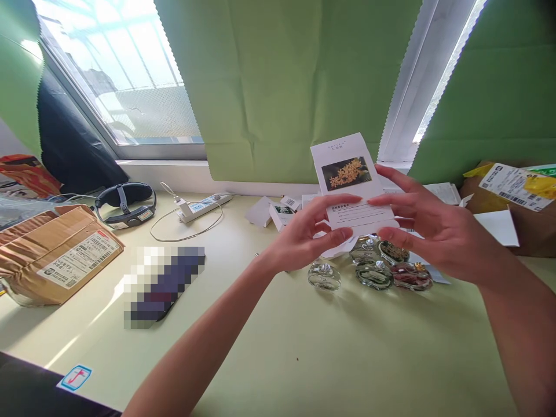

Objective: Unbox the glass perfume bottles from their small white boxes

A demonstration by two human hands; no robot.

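Note:
My left hand (302,234) and my right hand (438,231) hold a white printed paper box (358,215) between them, above the table. One panel stands up and bears a picture of orange flowers; the lower face has lines of small print. My left thumb and fingers pinch its left edge, and my right fingers grip the right edge. Below it stand several small glass perfume bottles. A clear bottle (324,278) is on the left, a greenish one (373,277) in the middle and a dark red one (412,278) on the right. My hands partly hide the others.
Small white boxes (282,214) lie behind my hands. Further left are a power strip (204,207) with a cable, a dark headset (125,205), a blurred dark object (167,286) and a brown parcel (65,255). A cardboard box (512,202) stands at right, under the green blind (286,87).

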